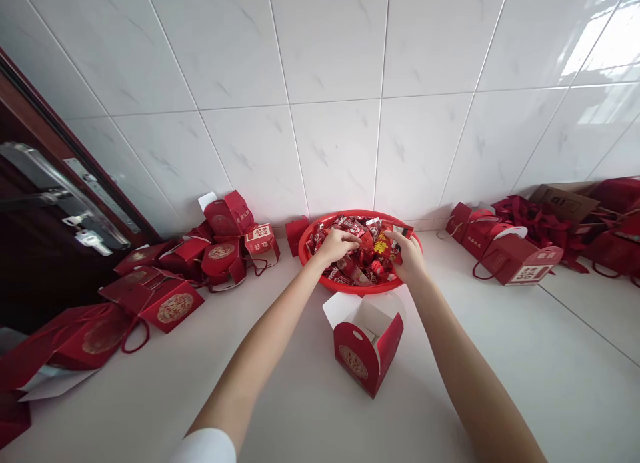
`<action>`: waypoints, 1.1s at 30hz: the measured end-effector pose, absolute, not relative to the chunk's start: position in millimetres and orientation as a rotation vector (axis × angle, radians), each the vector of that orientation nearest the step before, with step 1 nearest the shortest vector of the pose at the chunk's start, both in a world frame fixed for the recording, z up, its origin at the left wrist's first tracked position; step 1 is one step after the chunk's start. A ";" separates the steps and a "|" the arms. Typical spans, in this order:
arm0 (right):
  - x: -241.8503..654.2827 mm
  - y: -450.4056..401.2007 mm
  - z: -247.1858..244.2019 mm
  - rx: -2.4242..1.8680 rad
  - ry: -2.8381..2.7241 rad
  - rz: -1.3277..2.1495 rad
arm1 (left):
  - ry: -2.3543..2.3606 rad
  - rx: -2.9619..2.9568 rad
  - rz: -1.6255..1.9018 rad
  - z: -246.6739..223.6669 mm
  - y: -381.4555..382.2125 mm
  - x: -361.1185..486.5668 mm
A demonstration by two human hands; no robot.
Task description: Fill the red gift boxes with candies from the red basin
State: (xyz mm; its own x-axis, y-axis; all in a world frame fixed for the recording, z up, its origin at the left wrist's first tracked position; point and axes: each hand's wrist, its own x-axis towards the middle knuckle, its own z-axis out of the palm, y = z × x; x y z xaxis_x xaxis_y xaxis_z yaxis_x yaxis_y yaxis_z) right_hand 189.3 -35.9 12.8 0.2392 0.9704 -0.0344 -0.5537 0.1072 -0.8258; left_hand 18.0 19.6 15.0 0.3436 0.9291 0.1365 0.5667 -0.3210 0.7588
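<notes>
A red plastic basin (367, 289) full of small wrapped candies (345, 269) stands against the wall. My left hand (337, 245) is over the left part of the candies with its fingers closed together; what they pinch, if anything, is hidden. At the right side of the basin my right hand (410, 256) grips a red and yellow candy packet (384, 245) between thumb and fingers. Just in front of the basin sits a red gift box (357, 356) with a round patterned emblem. Its white-lined flaps are open at the top.
Several closed red gift boxes (170, 306) with cord handles cluster on the left, some stacked. More red boxes (523, 259) and bags lie at the right along the tiled wall (335, 149). A dark door (30, 203) with keys in its lock is at the far left.
</notes>
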 end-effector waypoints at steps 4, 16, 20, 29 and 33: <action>189.5 -36.2 12.8 -0.868 -0.616 1.244 | 1.267 1.794 1.009 9.3 19.0 10.1; 191.2 -38.9 11.6 -0.836 -0.778 1.299 | 1.068 1.567 1.279 9.1 5.7 8.3; 191.6 -41.4 12.8 -0.817 -0.846 1.342 | 1.040 1.578 1.264 7.9 3.6 10.8; 193.4 -45.0 14.0 -0.757 -0.908 1.394 | 1.124 1.675 1.326 2.3 8.1 12.8; 192.4 -46.4 15.2 -0.824 -1.002 1.417 | 1.071 1.762 1.298 5.8 3.4 14.0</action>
